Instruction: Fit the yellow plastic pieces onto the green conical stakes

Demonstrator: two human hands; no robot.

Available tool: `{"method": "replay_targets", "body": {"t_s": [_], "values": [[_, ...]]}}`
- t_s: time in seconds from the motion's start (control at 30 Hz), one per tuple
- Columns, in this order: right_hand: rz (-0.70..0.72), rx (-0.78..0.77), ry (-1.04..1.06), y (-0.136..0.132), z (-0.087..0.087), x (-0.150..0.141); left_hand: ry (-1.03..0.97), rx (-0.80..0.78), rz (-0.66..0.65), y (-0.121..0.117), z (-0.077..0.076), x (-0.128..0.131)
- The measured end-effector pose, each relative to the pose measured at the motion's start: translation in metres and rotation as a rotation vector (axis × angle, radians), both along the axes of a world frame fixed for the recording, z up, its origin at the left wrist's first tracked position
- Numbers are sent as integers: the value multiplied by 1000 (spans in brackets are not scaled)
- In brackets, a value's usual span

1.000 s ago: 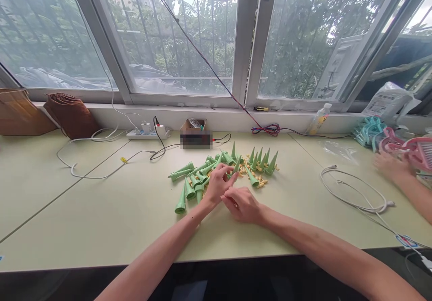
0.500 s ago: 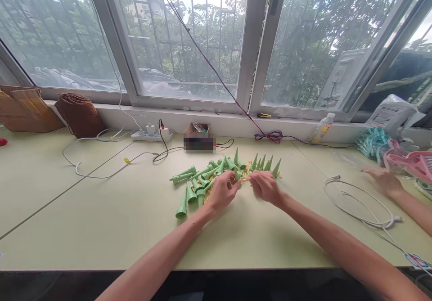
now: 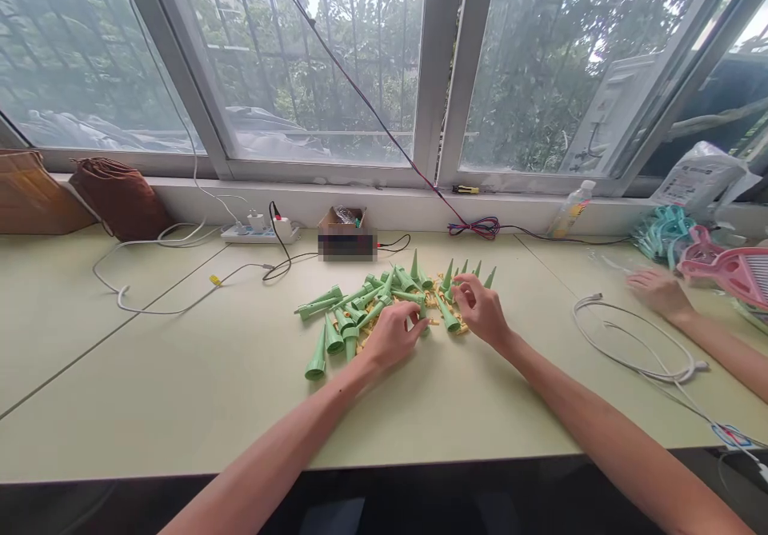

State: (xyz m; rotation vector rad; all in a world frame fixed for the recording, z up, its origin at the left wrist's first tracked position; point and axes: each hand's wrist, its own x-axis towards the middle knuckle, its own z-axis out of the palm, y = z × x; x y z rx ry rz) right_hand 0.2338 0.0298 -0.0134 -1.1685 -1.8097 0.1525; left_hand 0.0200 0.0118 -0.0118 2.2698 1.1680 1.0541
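My left hand point(image 3: 393, 333) is closed in a pinch round a green plastic cone point(image 3: 423, 309), held upright at the right side of the pile. A small yellow piece point(image 3: 434, 322) shows beside its lower end. My right hand point(image 3: 482, 309) has thumb and forefinger apart, close to a standing green cone point(image 3: 447, 276); whether they touch it is unclear. Below those fingers a tilted green cone point(image 3: 447, 316) rests with its wide end toward me. More green cones point(image 3: 316, 365) lie in a heap left of and behind my left hand, with yellow pieces among them.
A co-worker's hand point(image 3: 660, 293) rests at the right beside a coiled white cable point(image 3: 639, 371). Behind the pile stand a small cardboard box point(image 3: 346, 219) and a power strip point(image 3: 231, 235). A pink dustpan-like item point(image 3: 723, 267) and a bottle point(image 3: 571, 209) are at the right.
My right hand has moved away from my left, toward the standing cones, and its fingers have parted. My left hand keeps its cone. The co-worker's hand has shifted slightly, and the view has tilted a little.
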Motion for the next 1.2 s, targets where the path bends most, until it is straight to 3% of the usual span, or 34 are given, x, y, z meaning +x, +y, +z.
{"method": "replay_targets", "body": {"t_s": [0.47, 0.9, 1.2], "values": [[-244, -286, -477, 1, -2, 1, -76, -20, 27, 0, 1, -1], [-225, -341, -506, 1, -5, 0, -253, -64, 79, -2, 8, -1], [-209, -340, -466, 0, -3, -1, -231, 109, 183, 4, 2, -4]]}}
